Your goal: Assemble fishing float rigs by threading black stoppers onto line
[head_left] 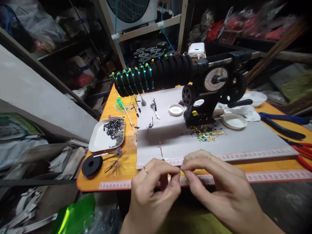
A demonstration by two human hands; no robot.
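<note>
My left hand (156,188), with a ring on one finger, is pinched closed near the table's front edge. Close beside it my right hand (216,185) pinches too, and the fingertips of both almost meet. Something very small sits between them, too tiny to make out. A strip of beige wrap (197,154) shows on a right finger. Beyond the hands, a pile of small coloured and gold beads (207,132) lies on the grey board (170,143). Over the board stands a black hand-cranked winder (207,87), its ribbed roller (170,71) carrying green line and coloured pinheads.
At the left are a white tray (97,133) of black tubes and a black spool (92,165). Two shallow white dishes (234,121) stand near the winder. Blue-handled pliers (282,122) and red-handled pliers (302,151) lie right. A measuring tape (275,176) runs along the front edge.
</note>
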